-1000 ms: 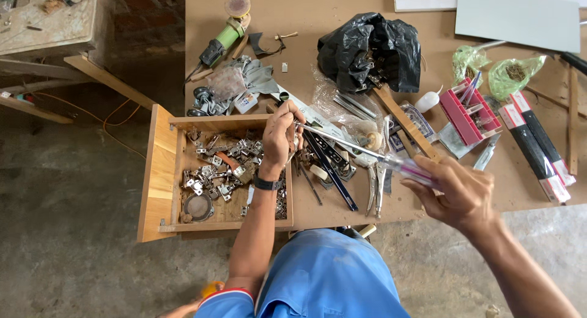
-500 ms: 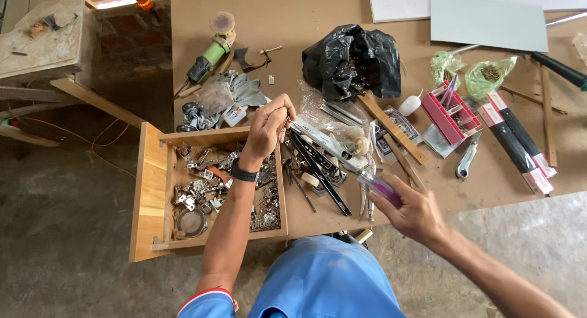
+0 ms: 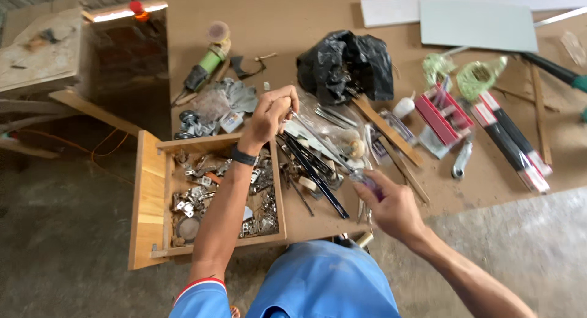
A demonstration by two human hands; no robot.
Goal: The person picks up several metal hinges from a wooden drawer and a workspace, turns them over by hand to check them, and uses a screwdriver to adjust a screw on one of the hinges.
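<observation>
1. Head view: your left hand (image 3: 272,113) is up over the workbench (image 3: 306,12), fingers pinched shut on the upper end of a long thin screwdriver (image 3: 321,141), just beside the black plastic bag (image 3: 348,64)
2. Your right hand (image 3: 391,205) is closed round the purple handle end of the same screwdriver, near the front edge of the bench, so the tool spans slantwise between your two hands above the heap of dark metal rails (image 3: 312,168)
3. By my judgement you are at the pulling-free step: the tool is gripped at both ends but not yet clear of the clutter
4. The next move calls for a steady lift that keeps the shaft off the rails and the clear bags under it
5. The open wooden drawer (image 3: 150,202) of hinges sits below your left forearm, untouched; the green grinder (image 3: 205,67) lies well apart
</observation>
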